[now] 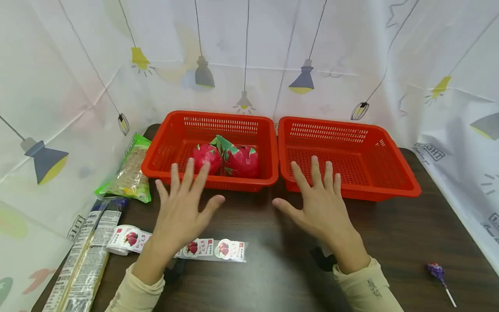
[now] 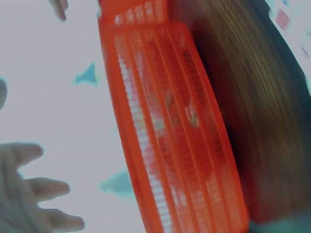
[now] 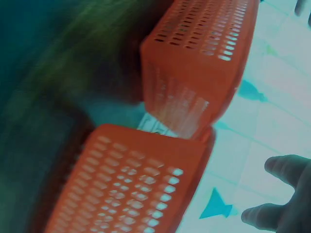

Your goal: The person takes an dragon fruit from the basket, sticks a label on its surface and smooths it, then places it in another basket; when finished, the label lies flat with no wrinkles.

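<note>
Both hands hover above the table with fingers spread and hold nothing. My left hand [image 1: 183, 212] is in front of the left red basket [image 1: 210, 184], its fingertips overlapping the near rim in the head view. Two pink dragon fruits with green leaf tips lie inside: a left dragon fruit [image 1: 208, 156] and a right dragon fruit [image 1: 245, 162]. My right hand [image 1: 321, 208] overlaps the near rim of the right red basket [image 1: 351, 190], whose slotted floor shows. A strip of dragon fruit labels [image 1: 230, 250] passes beneath my left wrist; its roll [image 1: 121, 240] lies to the left.
A green-edged clear bag [image 1: 132, 171] leans by the left basket. Long plastic packets [image 1: 85, 255] lie along the table's left edge. At the front right is a purple-wrapped lollipop [image 1: 436, 272]. A white printed curtain [image 1: 249, 43] hangs behind and at both sides.
</note>
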`<action>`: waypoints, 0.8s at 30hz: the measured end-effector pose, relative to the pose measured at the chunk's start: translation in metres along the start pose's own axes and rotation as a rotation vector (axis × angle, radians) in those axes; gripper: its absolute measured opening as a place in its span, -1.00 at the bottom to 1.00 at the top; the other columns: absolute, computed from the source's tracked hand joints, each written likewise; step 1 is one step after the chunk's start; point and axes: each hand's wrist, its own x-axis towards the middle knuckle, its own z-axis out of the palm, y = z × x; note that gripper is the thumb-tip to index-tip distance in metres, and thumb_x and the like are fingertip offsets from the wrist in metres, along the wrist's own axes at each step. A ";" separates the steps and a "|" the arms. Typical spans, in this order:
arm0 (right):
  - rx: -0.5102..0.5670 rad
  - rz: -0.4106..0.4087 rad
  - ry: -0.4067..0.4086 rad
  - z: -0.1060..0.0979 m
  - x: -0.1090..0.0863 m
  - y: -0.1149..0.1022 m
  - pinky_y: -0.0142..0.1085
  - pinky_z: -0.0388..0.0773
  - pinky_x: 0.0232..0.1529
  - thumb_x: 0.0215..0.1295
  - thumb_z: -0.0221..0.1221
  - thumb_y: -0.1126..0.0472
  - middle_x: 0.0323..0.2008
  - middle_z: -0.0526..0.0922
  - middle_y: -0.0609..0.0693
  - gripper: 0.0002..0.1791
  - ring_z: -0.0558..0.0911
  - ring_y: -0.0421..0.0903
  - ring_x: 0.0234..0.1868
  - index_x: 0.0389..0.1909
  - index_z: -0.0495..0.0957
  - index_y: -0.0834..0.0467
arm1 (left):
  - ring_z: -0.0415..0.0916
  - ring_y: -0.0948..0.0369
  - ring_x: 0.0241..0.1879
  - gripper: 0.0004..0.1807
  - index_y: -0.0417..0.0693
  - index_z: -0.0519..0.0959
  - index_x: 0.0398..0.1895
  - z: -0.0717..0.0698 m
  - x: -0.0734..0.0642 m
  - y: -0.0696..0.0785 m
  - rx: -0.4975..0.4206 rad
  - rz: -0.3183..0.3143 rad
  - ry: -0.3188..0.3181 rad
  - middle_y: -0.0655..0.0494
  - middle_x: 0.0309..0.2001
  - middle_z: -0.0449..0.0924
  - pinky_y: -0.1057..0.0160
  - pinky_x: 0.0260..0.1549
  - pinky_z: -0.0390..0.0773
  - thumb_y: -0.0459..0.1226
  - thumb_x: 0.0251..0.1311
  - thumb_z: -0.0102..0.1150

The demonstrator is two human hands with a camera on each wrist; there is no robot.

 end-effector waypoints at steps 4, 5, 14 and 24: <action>-0.025 -0.055 -0.007 -0.005 0.024 -0.018 0.39 -0.33 0.53 0.20 -0.03 -0.63 0.66 -0.36 0.21 0.13 -0.38 0.42 0.62 0.65 -0.16 -0.18 | -0.16 -0.12 0.65 -0.22 0.07 0.09 0.62 -0.011 -0.011 -0.026 -0.342 -0.153 0.235 -0.06 0.64 0.00 -0.39 0.53 -0.21 0.13 0.45 0.00; -0.029 -0.069 -0.012 -0.006 0.032 -0.022 0.39 -0.34 0.53 0.20 -0.04 -0.63 0.66 -0.36 0.21 0.13 -0.38 0.42 0.62 0.65 -0.16 -0.18 | -0.09 -0.05 0.64 -0.27 0.01 0.14 0.59 -0.012 -0.012 -0.031 -0.474 -0.203 0.294 -0.05 0.62 0.07 -0.32 0.56 -0.13 0.05 0.47 0.02; 0.006 -0.133 -0.156 0.006 0.112 -0.045 0.34 -0.16 0.56 0.26 -0.06 -0.59 0.66 -0.27 0.24 0.12 -0.25 0.39 0.64 0.66 -0.18 -0.10 | 0.25 0.04 0.48 -0.55 0.10 0.02 0.42 -0.006 0.003 -0.056 -1.721 -0.739 0.360 0.01 0.33 0.22 0.12 0.51 0.27 -0.09 0.60 -0.21; 0.113 -0.131 -0.322 0.033 0.170 -0.070 0.26 0.30 0.43 0.22 0.10 -0.53 0.62 -0.03 0.29 0.28 0.13 0.26 0.60 0.62 -0.20 0.24 | 0.12 0.12 0.53 -0.42 -0.02 -0.03 0.59 0.012 0.028 -0.076 -1.984 -0.854 0.323 0.03 0.43 0.19 0.26 0.49 0.27 -0.16 0.61 -0.23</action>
